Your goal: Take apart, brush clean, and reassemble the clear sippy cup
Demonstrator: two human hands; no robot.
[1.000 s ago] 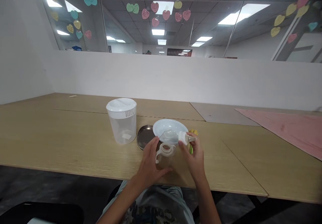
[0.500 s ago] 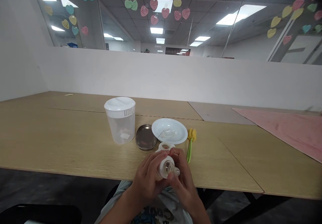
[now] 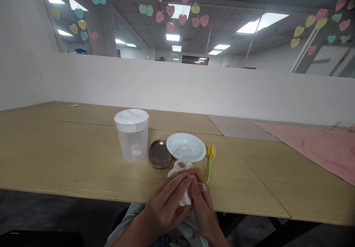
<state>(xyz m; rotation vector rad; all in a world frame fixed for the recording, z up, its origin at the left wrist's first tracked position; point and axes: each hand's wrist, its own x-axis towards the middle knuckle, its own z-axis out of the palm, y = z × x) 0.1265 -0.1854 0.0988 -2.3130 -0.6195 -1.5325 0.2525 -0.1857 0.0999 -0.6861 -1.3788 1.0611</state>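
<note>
Both hands are closed together around a baby bottle nipple (image 3: 202, 186) with a white collar (image 3: 185, 199), just over the table's front edge. My left hand (image 3: 168, 202) wraps the collar from the left, its fingers hiding most of it. From the other side, my right hand (image 3: 203, 206) grips near the clear tip, which points right. Directly behind my fingers stands a white open-mouthed container (image 3: 180, 165), its lower part covered by the hands. A yellow artificial tulip (image 3: 210, 162) with a green stem lies just right of my right hand.
A white plate (image 3: 201, 154) holding a clear piece sits beyond the hands. Left of it are a round metal tray (image 3: 160, 154) and a lidded clear plastic bucket (image 3: 132, 139). Pink cloth (image 3: 318, 143) covers the table's right side. A white wall rises behind.
The nipple and collar have turned from facing me to pointing right. My fingers have closed farther over the collar, and more of the white container shows. The view has tilted slightly.
</note>
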